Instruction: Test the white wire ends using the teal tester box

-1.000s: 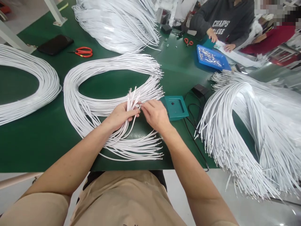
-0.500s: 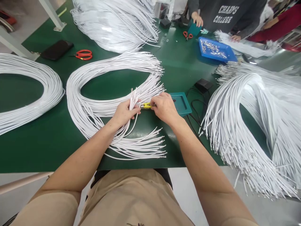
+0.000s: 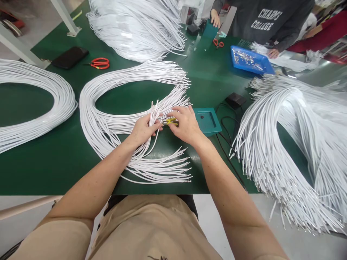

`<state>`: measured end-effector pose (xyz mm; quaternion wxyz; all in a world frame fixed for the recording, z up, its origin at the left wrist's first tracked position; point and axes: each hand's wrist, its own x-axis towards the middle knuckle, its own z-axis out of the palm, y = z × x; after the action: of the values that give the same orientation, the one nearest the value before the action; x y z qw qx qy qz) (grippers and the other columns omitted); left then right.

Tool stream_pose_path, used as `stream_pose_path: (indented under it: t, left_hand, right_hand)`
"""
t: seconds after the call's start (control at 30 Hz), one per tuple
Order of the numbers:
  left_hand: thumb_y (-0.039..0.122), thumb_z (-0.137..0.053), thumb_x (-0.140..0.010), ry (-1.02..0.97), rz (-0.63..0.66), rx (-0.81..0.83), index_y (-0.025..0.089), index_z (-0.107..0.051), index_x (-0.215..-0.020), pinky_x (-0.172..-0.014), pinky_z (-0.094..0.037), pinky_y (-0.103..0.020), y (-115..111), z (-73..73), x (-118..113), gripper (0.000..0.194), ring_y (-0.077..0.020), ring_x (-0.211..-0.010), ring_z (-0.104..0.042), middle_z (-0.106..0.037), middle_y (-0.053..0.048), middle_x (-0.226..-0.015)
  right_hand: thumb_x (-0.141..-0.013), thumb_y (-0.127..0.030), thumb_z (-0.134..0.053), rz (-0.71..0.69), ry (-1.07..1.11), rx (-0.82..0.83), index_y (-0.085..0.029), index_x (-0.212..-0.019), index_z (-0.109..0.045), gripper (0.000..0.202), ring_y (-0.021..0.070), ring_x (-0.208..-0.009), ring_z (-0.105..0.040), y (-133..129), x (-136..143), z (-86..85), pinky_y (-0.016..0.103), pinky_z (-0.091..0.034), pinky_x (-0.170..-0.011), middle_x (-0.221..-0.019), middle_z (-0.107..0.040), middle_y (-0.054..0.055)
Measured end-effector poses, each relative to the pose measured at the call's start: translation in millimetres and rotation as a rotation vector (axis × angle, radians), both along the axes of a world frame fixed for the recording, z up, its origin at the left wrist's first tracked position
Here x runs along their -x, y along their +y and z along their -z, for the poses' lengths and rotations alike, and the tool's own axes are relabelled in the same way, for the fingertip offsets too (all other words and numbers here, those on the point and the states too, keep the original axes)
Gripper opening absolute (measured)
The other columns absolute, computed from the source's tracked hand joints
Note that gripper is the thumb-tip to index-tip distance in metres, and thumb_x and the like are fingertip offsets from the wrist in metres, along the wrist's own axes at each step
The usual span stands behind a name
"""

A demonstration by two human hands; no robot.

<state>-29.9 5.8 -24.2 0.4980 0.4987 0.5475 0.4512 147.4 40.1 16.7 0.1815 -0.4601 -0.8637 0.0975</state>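
Left hand [image 3: 143,130] closed around a sheaf of white wires [image 3: 153,116] above a middle coil [image 3: 89,104], right hand [image 3: 187,124] loosely curled about a yellow-handled tool [image 3: 171,121] at their ends, a worker [image 3: 149,227] faces a green table [image 3: 40,169], its front edge close to the body. Wires in a heap [image 3: 257,137] hang past that edge at right, beyond a strip of tabletop [image 3: 211,86] bearing a black box [image 3: 235,100]; another coil [image 3: 63,103] lies left. Farther off sits a blue tray [image 3: 244,68], with a teal dish [image 3: 210,122] just beside the right hand and red-handled scissors [image 3: 99,64] past the middle coil.
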Motion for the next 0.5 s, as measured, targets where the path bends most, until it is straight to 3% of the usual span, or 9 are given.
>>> stream_pose_path:
  t: [0.07, 0.17, 0.3, 0.5]
  left_hand:
    - [0.030, -0.070, -0.073, -0.018, 0.007, -0.028, 0.013, -0.062, -0.115, -0.046, -0.047, -0.017, -0.9, -1.2, 0.2, 0.045, -0.0158, -0.071, -0.068, -0.061, 0.000, -0.076]
    - [0.032, -0.070, -0.073, -0.023, 0.021, -0.059, 0.013, -0.063, -0.111, -0.047, -0.047, -0.017, -1.8, -2.7, 0.7, 0.043, -0.0150, -0.069, -0.067, -0.061, -0.001, -0.076]
    - [0.034, -0.071, -0.074, -0.040, 0.034, -0.057, 0.013, -0.063, -0.109, -0.048, -0.048, -0.018, -1.9, -3.4, 1.2, 0.042, -0.0160, -0.070, -0.067, -0.061, -0.001, -0.077]
    - [0.033, -0.071, -0.073, -0.042, 0.011, -0.048, 0.014, -0.063, -0.110, -0.050, -0.048, -0.019, -2.8, -4.3, 0.9, 0.042, -0.0161, -0.069, -0.067, -0.061, -0.001, -0.076]
  right_hand:
    - [-0.078, -0.022, -0.060, 0.045, 0.074, 0.074, -0.019, -0.104, -0.070, 0.028, 0.0293, -0.125, -0.050, -1.7, 8.4, 0.1, 0.056, -0.018, -0.114, -0.130, -0.060, 0.012]
    - [-0.075, -0.023, -0.063, 0.063, 0.134, 0.146, -0.019, -0.095, -0.073, 0.023, 0.0295, -0.125, -0.051, 0.1, 18.3, 3.3, 0.056, -0.023, -0.113, -0.129, -0.061, 0.013]
    - [-0.076, -0.020, -0.060, 0.063, 0.228, 0.158, -0.020, -0.074, -0.071, 0.011, 0.0265, -0.118, -0.057, 2.1, 21.4, 6.5, 0.048, -0.037, -0.106, -0.119, -0.066, 0.010]
    - [-0.078, -0.018, -0.056, 0.141, 0.413, 0.227, -0.020, -0.075, -0.066, 0.010, 0.0203, -0.103, -0.063, -0.5, 18.4, -1.0, 0.036, -0.045, -0.095, -0.106, -0.071, 0.004]
